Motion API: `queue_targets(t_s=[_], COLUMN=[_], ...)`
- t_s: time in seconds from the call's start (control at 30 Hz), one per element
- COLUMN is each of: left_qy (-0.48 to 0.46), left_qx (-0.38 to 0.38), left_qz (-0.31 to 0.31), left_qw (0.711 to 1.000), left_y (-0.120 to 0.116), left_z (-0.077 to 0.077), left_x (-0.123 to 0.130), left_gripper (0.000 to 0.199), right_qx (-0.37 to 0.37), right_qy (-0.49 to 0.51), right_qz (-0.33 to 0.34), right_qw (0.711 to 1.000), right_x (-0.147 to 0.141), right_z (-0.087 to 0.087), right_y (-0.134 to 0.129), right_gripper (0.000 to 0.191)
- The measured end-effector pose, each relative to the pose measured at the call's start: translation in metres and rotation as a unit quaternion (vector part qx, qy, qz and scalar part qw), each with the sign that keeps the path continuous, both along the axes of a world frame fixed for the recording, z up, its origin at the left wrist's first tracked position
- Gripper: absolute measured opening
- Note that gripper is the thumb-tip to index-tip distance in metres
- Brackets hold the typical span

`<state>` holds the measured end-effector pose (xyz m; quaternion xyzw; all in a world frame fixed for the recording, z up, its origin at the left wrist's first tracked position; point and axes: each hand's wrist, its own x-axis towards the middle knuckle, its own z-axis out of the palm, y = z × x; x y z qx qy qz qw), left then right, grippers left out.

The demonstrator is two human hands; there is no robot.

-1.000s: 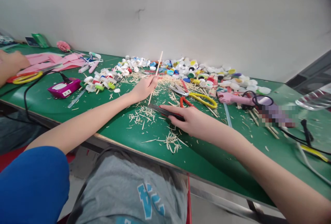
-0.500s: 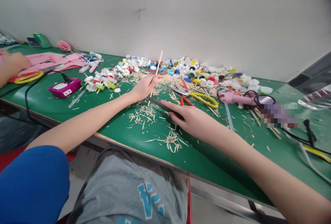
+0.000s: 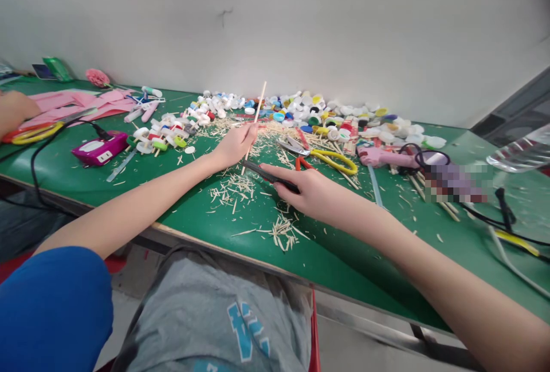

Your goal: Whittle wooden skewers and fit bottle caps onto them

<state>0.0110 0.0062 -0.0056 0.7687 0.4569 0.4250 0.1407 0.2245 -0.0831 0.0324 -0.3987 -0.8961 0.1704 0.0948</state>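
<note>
A thin wooden stick (image 3: 260,101) is pinched in my left hand (image 3: 235,144), its upper end leaning a little right and its lower end close to the table. My right hand (image 3: 296,186) is wrapped round a black utility knife (image 3: 270,176). The knife's front end meets the stick just below my left fingers; the blade itself is too small to make out. Pale wood shavings (image 3: 234,190) lie under the stick, and a second heap of shavings (image 3: 283,230) is nearer the table edge. Yellow-handled scissors (image 3: 333,160) rest beyond my right hand.
Many bottle caps (image 3: 309,109) are piled along the wall. Caps on sticks (image 3: 161,131) lie left of my hands, beside a magenta power box (image 3: 99,148). A pink glue gun (image 3: 382,156) sits right. Another person's hand (image 3: 17,111) is at pink sheets (image 3: 81,100) far left.
The camera view has shifted slightly, so everything sits a little further left. Both hands keep their grip on the stick and the utility knife, which stay close together at the stick's lower part.
</note>
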Motion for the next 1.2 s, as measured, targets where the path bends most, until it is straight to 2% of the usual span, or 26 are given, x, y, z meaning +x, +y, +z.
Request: queue_targets(t_s=[0.4,0.63,0.8,1.0,1.2], left_qy=[0.005,-0.002,0.003,0.012,0.013], left_qx=[-0.003,-0.003,0.004,0.010,0.003], left_qz=[-0.006,-0.002,0.002,0.004,0.005], left_qw=[1.000,1.000,1.000,1.000,1.000], left_y=[0.000,0.001,0.003,0.004,0.003], left_z=[0.001,-0.001,-0.002,-0.002,-0.001], left_x=[0.001,-0.001,-0.002,-0.004,-0.004], left_gripper=[0.044,0.046,0.050,0.052,0.048], right_qx=[-0.018,-0.071,-0.105,-0.030,0.113], right_qy=[-0.013,-0.048,-0.029,-0.003,-0.051], right_qz=[-0.009,-0.013,-0.023,-0.008,-0.003], right_qw=[1.000,0.996,0.994,1.000,0.992], right_x=[0.002,0.001,0.004,0.006,0.004], right_z=[0.002,0.004,0.001,-0.003,-0.013], right_y=[0.001,-0.003,-0.001,0.002,0.005], right_gripper=[0.054,0.052,0.054,0.050,0.050])
